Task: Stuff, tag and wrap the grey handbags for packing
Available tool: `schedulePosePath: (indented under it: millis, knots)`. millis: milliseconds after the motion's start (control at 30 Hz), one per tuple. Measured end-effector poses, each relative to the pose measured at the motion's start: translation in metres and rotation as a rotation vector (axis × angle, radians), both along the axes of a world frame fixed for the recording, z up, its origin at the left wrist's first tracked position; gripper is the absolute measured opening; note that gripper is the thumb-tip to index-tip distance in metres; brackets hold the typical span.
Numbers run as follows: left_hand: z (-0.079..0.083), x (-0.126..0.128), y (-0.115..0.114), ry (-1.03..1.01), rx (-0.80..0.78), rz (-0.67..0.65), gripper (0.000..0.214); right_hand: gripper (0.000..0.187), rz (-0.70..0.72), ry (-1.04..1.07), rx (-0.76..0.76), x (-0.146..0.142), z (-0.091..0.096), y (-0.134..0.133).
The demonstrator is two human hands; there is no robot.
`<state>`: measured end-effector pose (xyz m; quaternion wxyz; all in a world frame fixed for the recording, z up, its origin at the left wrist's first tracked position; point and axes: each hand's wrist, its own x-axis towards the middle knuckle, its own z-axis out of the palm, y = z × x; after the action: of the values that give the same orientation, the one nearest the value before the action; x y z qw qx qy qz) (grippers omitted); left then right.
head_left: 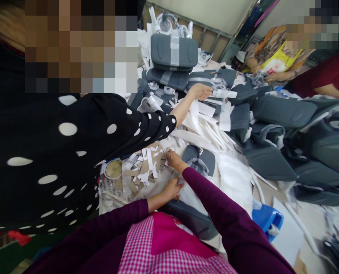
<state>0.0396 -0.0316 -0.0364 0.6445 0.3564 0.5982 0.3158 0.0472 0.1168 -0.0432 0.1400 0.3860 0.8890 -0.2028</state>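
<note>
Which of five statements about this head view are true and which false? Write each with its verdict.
1. The right hand is beside the scattered cut strips. True.
2. The left hand is on the blue plastic item. False: it is by the nearest dark bag.
3. A co-worker's hand extends from a polka-dotted sleeve. True.
4. The apron is plain green. False: it is pink, partly checked.
5. A pale band crosses the topmost far bag. True.
</note>
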Motion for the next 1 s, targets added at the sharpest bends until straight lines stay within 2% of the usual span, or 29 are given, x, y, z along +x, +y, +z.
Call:
schedulePosePath:
  millis: [133, 267, 333, 400, 500, 600, 667, 733, 833, 1000]
  knots:
    - [0.001, 0.000, 0.000, -0.011, -0.001, 0.009, 0.026, 0.031, -0.062, 0.057, 0.055, 0.004, 0.010, 0.003]
    - [0.005, 0.001, 0.001, -0.020, -0.028, 0.000, 0.022, 0.031, -0.168, 0.138, 0.172, 0.018, 0.025, 0.011]
    - [0.007, 0.001, 0.001, -0.014, -0.026, 0.003, 0.021, 0.028, -0.254, 0.205, 0.226, 0.028, 0.033, 0.016]
    - [0.007, 0.000, 0.000, -0.018, -0.020, 0.013, 0.021, 0.018, -0.409, 0.400, 0.222, 0.040, 0.041, 0.019]
    - [0.007, -0.001, -0.001, -0.034, 0.002, 0.017, 0.023, 0.006, -0.734, 0.918, 0.032, 0.060, 0.057, 0.021]
    - [0.009, -0.002, -0.001, -0.032, 0.027, 0.010, 0.025, 0.018, -0.977, 1.360, -0.273, 0.087, 0.079, 0.015]
    - [0.011, -0.002, -0.002, -0.035, 0.036, 0.002, 0.026, 0.025, -1.075, 1.500, -0.375, 0.107, 0.095, 0.005]
    - [0.014, -0.002, -0.001, -0.042, 0.038, -0.009, 0.026, 0.028, -1.117, 1.501, -0.394, 0.128, 0.107, -0.010]
    - [0.018, -0.001, 0.000, -0.056, 0.036, -0.021, 0.025, 0.024, -1.149, 1.338, -0.498, 0.156, 0.111, -0.042]
    - [0.023, 0.000, 0.001, -0.096, 0.022, -0.019, 0.028, 0.015, -1.145, 1.026, -0.758, 0.185, 0.090, -0.097]
